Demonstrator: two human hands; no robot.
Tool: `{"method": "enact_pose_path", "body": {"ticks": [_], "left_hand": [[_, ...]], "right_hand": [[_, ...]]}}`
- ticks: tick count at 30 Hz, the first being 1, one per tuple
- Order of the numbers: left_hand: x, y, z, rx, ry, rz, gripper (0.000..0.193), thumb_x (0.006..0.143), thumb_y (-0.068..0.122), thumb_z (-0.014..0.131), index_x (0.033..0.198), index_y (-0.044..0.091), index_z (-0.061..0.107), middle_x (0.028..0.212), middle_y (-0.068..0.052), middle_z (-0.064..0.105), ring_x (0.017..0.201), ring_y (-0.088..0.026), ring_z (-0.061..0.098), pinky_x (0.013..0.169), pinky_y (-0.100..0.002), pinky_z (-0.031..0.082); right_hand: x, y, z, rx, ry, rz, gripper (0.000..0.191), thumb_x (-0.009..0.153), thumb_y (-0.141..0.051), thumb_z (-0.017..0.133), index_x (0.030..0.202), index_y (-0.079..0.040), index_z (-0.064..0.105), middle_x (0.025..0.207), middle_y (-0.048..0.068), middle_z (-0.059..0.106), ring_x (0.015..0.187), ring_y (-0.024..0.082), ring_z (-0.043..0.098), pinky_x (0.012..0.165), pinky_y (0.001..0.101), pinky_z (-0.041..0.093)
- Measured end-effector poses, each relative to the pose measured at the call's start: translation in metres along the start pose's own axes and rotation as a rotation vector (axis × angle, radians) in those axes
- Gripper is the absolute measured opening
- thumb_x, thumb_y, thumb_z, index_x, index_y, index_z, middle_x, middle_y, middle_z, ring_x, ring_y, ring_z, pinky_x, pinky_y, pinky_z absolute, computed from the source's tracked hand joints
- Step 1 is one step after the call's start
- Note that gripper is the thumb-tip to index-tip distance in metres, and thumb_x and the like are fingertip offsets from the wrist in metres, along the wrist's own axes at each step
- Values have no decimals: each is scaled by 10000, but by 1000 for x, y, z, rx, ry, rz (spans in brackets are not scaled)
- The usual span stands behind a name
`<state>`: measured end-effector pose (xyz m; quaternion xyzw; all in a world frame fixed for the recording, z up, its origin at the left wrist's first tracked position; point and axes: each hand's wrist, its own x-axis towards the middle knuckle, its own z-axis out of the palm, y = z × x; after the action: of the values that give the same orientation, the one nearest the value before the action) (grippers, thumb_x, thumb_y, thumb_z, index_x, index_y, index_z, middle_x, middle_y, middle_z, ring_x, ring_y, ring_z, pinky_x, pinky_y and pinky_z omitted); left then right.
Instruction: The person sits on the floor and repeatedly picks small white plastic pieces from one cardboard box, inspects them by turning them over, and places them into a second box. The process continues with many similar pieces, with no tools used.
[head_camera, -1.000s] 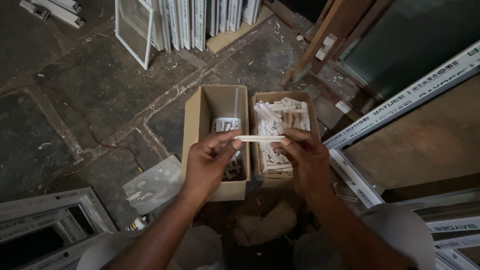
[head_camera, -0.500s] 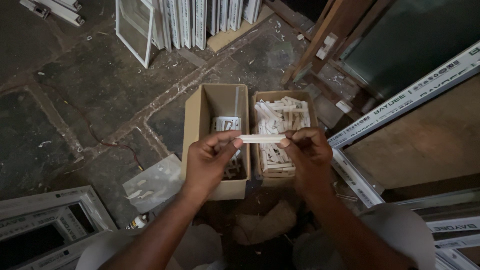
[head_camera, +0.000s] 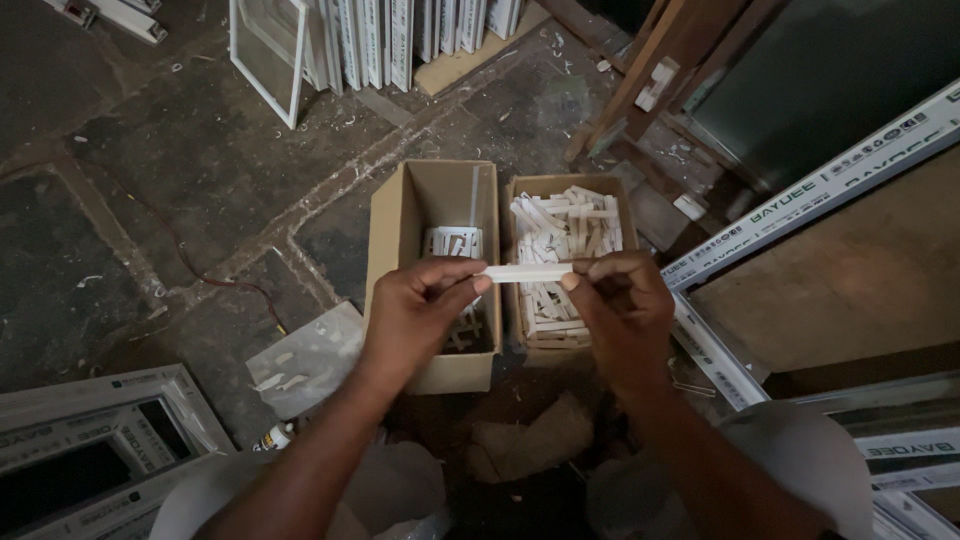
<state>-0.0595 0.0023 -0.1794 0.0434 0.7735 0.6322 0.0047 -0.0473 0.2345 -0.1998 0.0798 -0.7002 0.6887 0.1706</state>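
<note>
Both hands are pinching one short white strip (head_camera: 527, 272) level between them, the left hand (head_camera: 418, 315) gripping its left end and the right hand (head_camera: 622, 305) its right end, fingertips pressed together. They are holding it just above two open cardboard boxes on the dusty floor: the left box (head_camera: 390, 240) holding few white pieces, the right box (head_camera: 572, 185) heaped with similar strips. White window frames (head_camera: 385, 40) are leaning nearby.
</note>
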Motion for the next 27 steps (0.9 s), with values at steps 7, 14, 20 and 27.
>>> {"method": "enact_pose_path", "body": {"ticks": [7, 14, 20, 27], "left_hand": [[6, 9, -12, 236, -3, -111, 130, 874, 118, 806, 1003, 109, 819, 899, -49, 810, 701, -100, 735, 610, -272, 593], [18, -15, -30, 772, 15, 162, 116, 787, 127, 802, 901, 112, 819, 883, -174, 762, 780, -372, 739, 707, -461, 593], [22, -63, -27, 1122, -75, -47, 155, 919, 202, 678, 866, 88, 769, 895, -196, 730, 815, -422, 723, 742, -522, 589], [19, -54, -25, 1226, -59, -110, 155, 903, 224, 666, 941, 118, 773, 954, -179, 744, 807, -416, 733, 712, -519, 591]], "right_hand": [[11, -9, -6, -5, 21, 184, 250, 920, -8, 677, 1154, -56, 602, 1119, 142, 733, 938, 170, 736, 725, 314, 628], [36, -7, -57, 391, 361, 300, 237, 973, -24, 710, 1188, -59, 616, 1054, 68, 666, 948, 183, 635, 814, 351, 533], [34, -10, -70, 423, 362, 289, 162, 996, -38, 676, 1141, -83, 617, 1008, 61, 679, 922, 165, 646, 841, 348, 554], [36, -7, -70, 390, 346, 278, 148, 1008, -71, 693, 1140, -72, 628, 1020, 45, 680, 924, 155, 646, 834, 333, 543]]}}
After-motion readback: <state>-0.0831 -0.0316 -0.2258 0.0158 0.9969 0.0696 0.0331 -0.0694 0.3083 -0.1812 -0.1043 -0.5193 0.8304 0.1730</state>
